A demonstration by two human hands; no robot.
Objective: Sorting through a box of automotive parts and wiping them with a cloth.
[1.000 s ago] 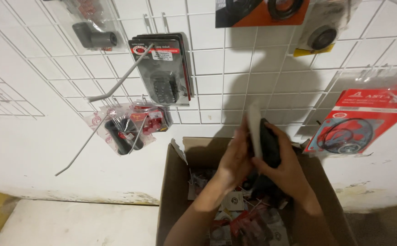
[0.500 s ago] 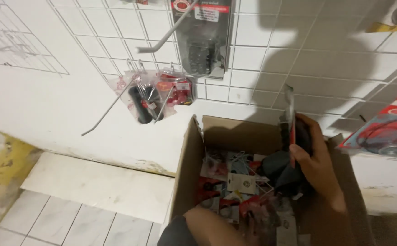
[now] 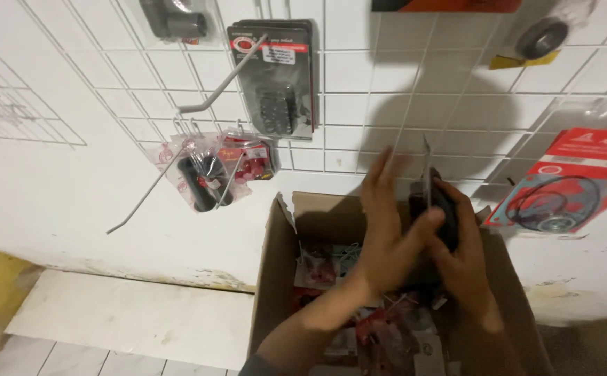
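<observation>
My right hand (image 3: 465,259) grips a black part in a flat clear blister package (image 3: 437,202), held upright above an open cardboard box (image 3: 276,278). Its card edge sticks up near the wire grid. My left hand (image 3: 387,230) reaches up beside the package with fingers spread and presses against its left side. Inside the box lie several more red and clear packaged parts (image 3: 380,334), partly hidden by my forearms.
A white wire grid panel (image 3: 359,90) on the wall carries hooks (image 3: 220,83) with hung packages: a black one (image 3: 276,83), a red and black cluster (image 3: 213,170), a red gasket pack (image 3: 561,188) at right. Pale floor tiles (image 3: 108,320) lie left of the box.
My left hand has come up out of the box and met the package held by my right hand. The camera view has shifted slightly upward and left.
</observation>
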